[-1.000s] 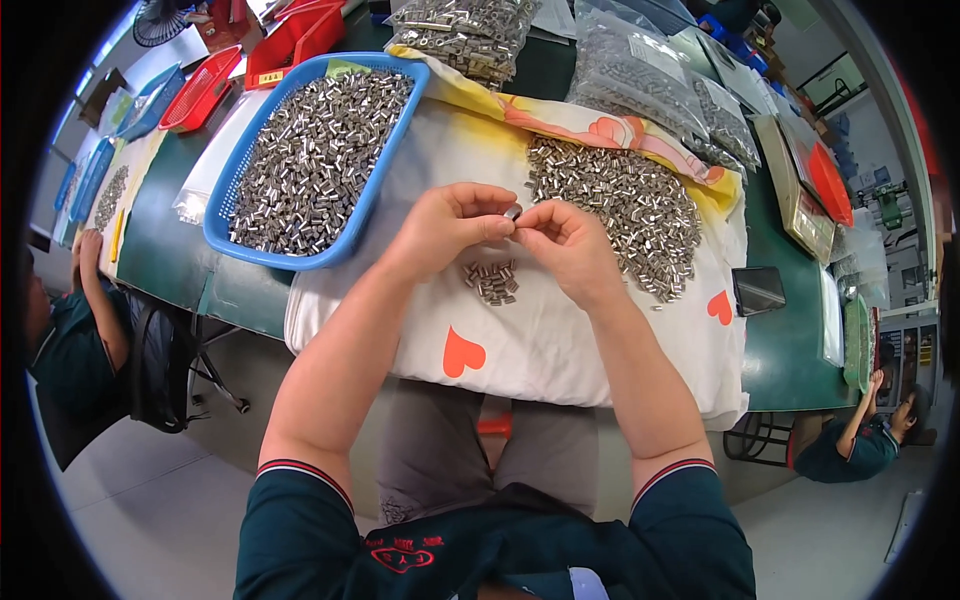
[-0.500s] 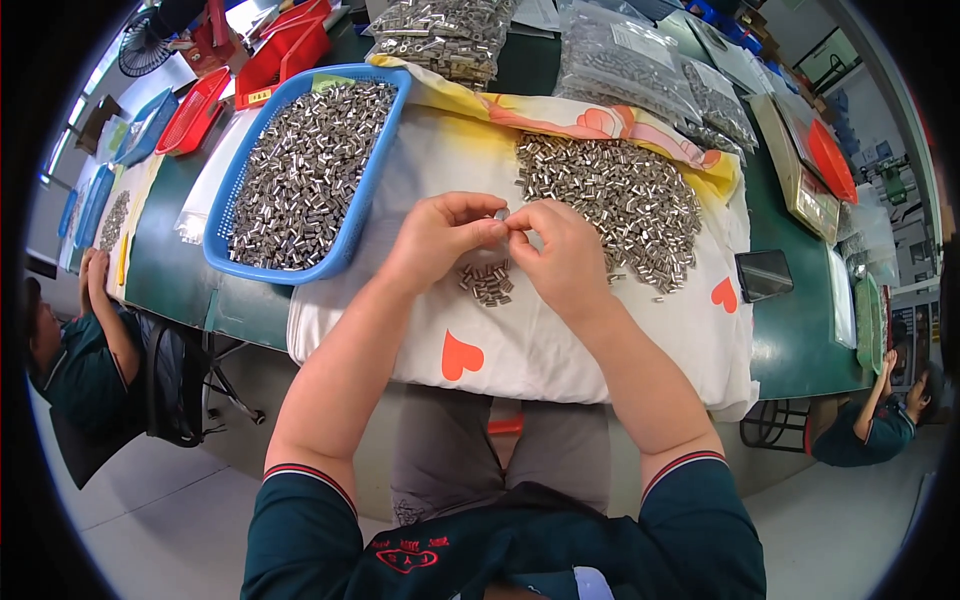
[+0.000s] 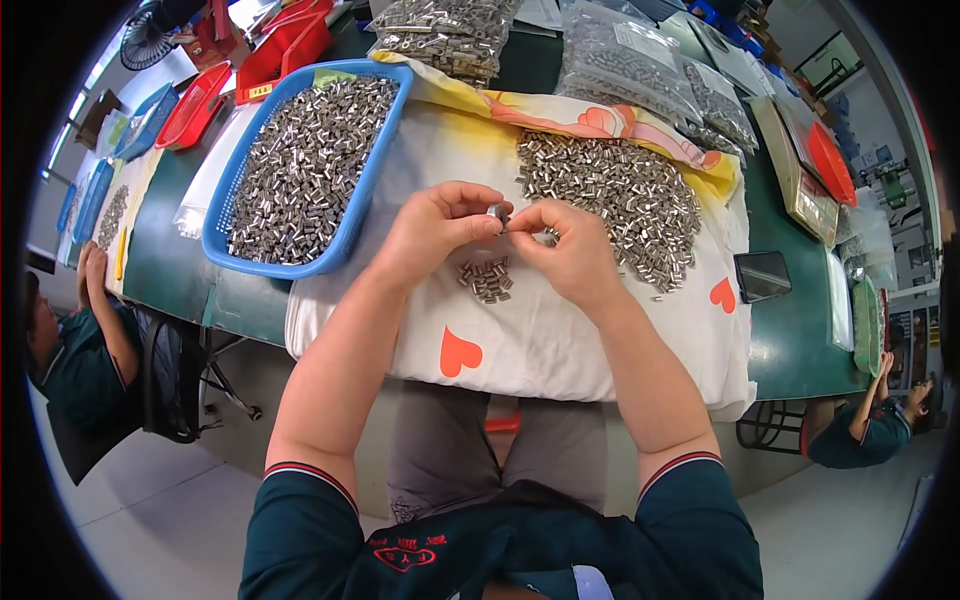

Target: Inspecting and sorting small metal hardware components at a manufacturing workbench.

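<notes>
My left hand (image 3: 440, 228) pinches a small metal sleeve (image 3: 497, 212) between thumb and forefinger, above the cloth. The fingertips of my right hand (image 3: 565, 245) meet it from the other side, pressed together; a bit of shiny metal shows within the curl of that hand. Just below lies a small heap of metal sleeves (image 3: 486, 280). A wide pile of the same short cylinders (image 3: 640, 200) spreads beyond my right hand. To the left, a blue plastic basket (image 3: 212, 225) is filled with many more of them.
The white cloth (image 3: 400, 345) with red hearts covers a green table (image 3: 165, 275). Bagged metal parts (image 3: 625, 65) lie at the back, red bins (image 3: 285, 55) at the back left. A phone (image 3: 763, 275) rests right of the cloth. Co-workers sit at both sides.
My hands have shifted slightly, with the right fingers moving a little to the right. The metal sleeve in my left fingertips shows more plainly now. The piles look the same.
</notes>
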`<state>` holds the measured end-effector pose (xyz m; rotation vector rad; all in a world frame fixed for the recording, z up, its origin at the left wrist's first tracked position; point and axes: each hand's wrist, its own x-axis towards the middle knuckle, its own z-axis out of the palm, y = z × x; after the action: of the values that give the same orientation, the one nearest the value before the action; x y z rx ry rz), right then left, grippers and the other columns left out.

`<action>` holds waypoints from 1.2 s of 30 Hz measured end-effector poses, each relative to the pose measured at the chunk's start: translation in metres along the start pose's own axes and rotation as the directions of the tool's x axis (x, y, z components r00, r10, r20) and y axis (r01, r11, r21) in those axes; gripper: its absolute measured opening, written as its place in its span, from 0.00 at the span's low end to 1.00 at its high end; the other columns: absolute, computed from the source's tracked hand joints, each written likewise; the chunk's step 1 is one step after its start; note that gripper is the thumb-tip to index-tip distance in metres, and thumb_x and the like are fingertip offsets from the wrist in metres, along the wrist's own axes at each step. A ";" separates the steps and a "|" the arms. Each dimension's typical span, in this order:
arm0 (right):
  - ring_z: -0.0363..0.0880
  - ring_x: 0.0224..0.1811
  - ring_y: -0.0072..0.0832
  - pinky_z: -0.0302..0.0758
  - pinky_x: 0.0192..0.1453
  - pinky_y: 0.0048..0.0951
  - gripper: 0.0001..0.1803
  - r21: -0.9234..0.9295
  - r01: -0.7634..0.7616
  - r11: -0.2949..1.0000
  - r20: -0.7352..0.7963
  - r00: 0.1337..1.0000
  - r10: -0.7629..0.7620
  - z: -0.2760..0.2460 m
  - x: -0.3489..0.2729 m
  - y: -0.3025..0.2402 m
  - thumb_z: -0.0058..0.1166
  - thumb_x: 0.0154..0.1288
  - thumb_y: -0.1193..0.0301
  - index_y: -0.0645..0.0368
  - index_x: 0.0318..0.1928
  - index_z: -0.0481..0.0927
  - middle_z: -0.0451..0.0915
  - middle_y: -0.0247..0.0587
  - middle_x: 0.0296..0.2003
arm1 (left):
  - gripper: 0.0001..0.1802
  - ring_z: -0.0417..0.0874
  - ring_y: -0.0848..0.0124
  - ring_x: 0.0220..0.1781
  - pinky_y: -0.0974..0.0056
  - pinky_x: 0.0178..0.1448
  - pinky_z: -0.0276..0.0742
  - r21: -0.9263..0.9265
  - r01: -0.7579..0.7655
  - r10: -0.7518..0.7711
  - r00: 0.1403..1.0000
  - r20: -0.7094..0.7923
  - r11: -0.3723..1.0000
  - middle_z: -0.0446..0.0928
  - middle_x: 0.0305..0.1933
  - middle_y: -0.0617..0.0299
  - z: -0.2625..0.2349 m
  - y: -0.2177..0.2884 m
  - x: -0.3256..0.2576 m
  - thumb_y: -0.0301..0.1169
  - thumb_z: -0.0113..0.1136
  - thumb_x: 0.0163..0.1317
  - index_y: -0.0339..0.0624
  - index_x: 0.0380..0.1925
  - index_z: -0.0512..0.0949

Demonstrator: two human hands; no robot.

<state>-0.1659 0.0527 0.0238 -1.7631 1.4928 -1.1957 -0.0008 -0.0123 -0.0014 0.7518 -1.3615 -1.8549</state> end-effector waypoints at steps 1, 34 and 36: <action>0.75 0.28 0.20 0.70 0.29 0.21 0.04 0.004 0.002 1.000 0.002 1.000 -0.002 0.002 0.000 0.000 0.55 0.48 0.77 0.61 0.28 0.77 0.78 0.34 0.26 | 0.14 0.78 0.76 0.36 0.73 0.41 0.75 0.001 0.002 -0.002 1.000 0.002 1.000 0.77 0.36 0.59 0.000 0.000 0.000 0.22 0.59 0.51 0.31 0.40 0.73; 0.75 0.26 0.26 0.71 0.32 0.25 0.05 -0.183 -0.066 0.981 -0.058 0.997 0.056 -0.028 0.006 0.009 0.54 0.50 0.73 0.61 0.29 0.77 0.77 0.39 0.25 | 0.16 0.77 0.77 0.37 0.74 0.42 0.74 0.148 0.087 -0.097 0.993 0.060 0.985 0.77 0.37 0.60 0.007 0.005 -0.004 0.20 0.59 0.51 0.31 0.42 0.73; 0.76 0.26 0.31 0.72 0.32 0.29 0.05 -0.279 -0.069 0.958 -0.134 0.990 0.033 -0.032 0.007 0.011 0.53 0.50 0.73 0.61 0.28 0.77 0.76 0.41 0.24 | 0.15 0.77 0.78 0.37 0.74 0.42 0.74 0.193 0.079 -0.097 0.992 0.083 0.978 0.77 0.37 0.61 0.005 0.001 -0.002 0.20 0.59 0.51 0.31 0.42 0.73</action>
<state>-0.1995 0.0477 0.0314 -1.8437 1.8518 -1.1322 -0.0036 -0.0081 0.0014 0.8436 -1.6042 -1.8659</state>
